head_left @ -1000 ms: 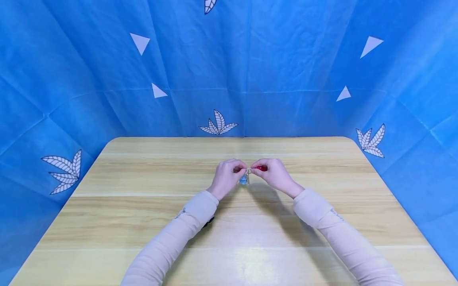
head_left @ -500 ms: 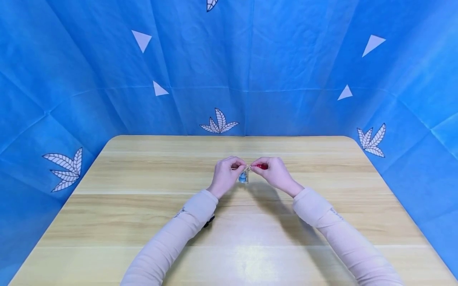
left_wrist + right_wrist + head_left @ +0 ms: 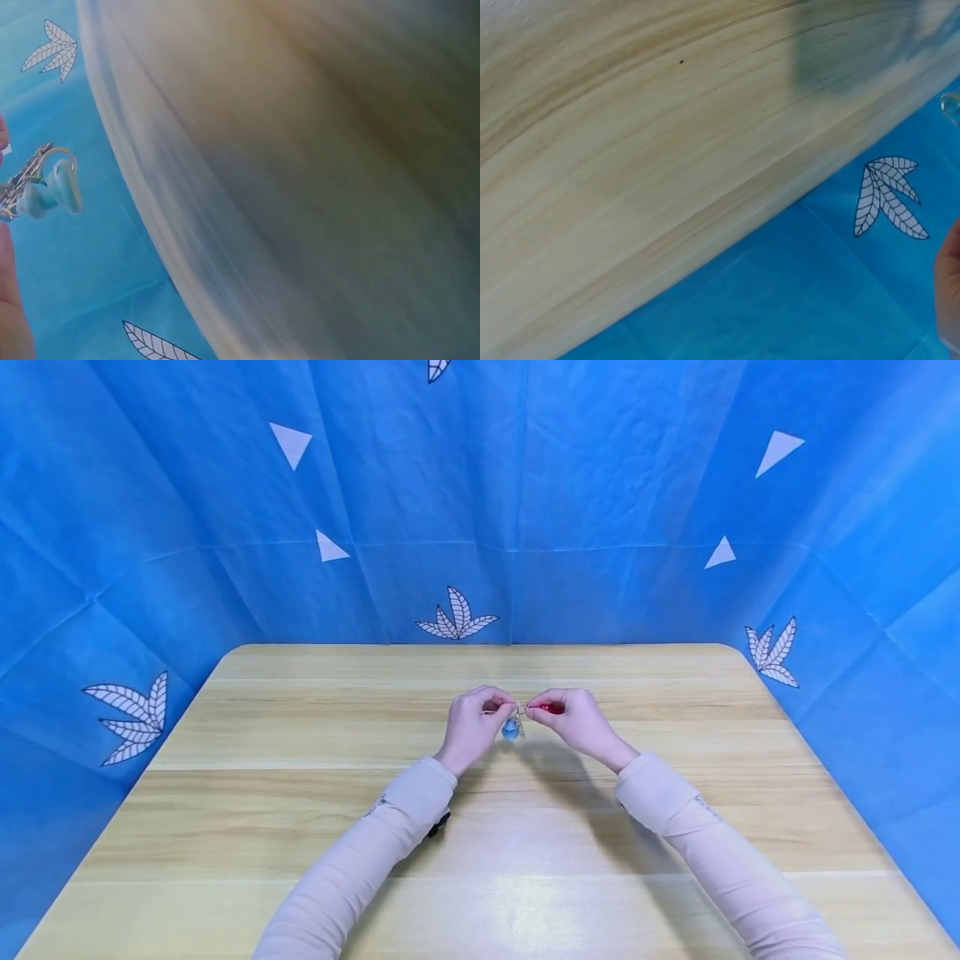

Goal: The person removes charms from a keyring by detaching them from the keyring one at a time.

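Firstly, two pale sleeves [image 3: 345,877], stretched over a wood-grained table [image 3: 262,810]; a small black item [image 3: 439,825], partly hidden by the left one. Left hand [image 3: 471,727]: fingers pinched together on a metal trinket [image 3: 521,720], by which a blue charm [image 3: 511,729] is suspended above the table, between the hands. Right hand [image 3: 581,727]: fingers pinched at the trinket's other side, a red piece [image 3: 551,707] partly enclosed. Beyond the table's far edge: blue cloth [image 3: 600,493], printed with white leaves [image 3: 459,617] and triangles [image 3: 291,443].
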The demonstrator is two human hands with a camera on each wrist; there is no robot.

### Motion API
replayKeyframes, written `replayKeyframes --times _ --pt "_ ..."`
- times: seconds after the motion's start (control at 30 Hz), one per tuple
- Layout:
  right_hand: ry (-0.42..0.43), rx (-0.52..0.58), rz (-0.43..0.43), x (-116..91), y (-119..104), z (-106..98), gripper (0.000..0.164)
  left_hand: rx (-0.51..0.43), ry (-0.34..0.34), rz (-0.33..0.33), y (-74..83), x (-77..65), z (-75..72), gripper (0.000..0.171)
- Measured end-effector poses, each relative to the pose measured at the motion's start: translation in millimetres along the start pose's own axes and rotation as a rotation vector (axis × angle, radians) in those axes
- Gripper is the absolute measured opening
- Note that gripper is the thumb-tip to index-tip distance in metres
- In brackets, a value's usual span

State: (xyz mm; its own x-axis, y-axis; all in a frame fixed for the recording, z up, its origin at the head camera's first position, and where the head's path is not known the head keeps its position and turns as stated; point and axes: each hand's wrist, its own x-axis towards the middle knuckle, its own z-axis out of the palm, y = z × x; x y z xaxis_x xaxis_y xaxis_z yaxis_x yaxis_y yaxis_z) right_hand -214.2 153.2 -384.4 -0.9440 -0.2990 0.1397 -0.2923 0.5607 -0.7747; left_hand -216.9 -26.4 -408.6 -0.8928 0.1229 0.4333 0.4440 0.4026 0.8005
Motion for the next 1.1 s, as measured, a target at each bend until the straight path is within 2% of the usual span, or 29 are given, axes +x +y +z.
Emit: replayKeyframes --times 0.17,0.4,0.57,0.73,0.93,1.1 --pt "-0.002 0.023 0.019 -0.7 1.8 -1.0 0.015 -0.063 0.010 -0.058 -0.3 0.7 0.6 0.005" --pt "0.004 0.047 0.025 -1.5 1.1 -1.6 0.013 -0.081 -0.006 -0.054 1.2 -1.1 0.9 0.005" --pt "0.032 0.045 0.008 -1.2 -0.1 -1.4 0.013 -0.109 -0.038 -0.087 1.4 -0.4 2.7 0.006" --pt "0.025 0.042 -0.001 -0.9 -1.7 0.0 0.013 -0.127 -0.077 -0.093 0.2 0.4 5.1 0.014" --pt "0.016 0.046 -0.013 -0.4 -4.1 2.9 0.012 -0.086 -0.092 -0.055 0.1 0.9 5.8 0.012" --pt "0.012 0.033 -0.023 -0.5 -3.0 4.2 0.012 -0.006 -0.087 -0.058 2.7 0.6 4.8 0.010"
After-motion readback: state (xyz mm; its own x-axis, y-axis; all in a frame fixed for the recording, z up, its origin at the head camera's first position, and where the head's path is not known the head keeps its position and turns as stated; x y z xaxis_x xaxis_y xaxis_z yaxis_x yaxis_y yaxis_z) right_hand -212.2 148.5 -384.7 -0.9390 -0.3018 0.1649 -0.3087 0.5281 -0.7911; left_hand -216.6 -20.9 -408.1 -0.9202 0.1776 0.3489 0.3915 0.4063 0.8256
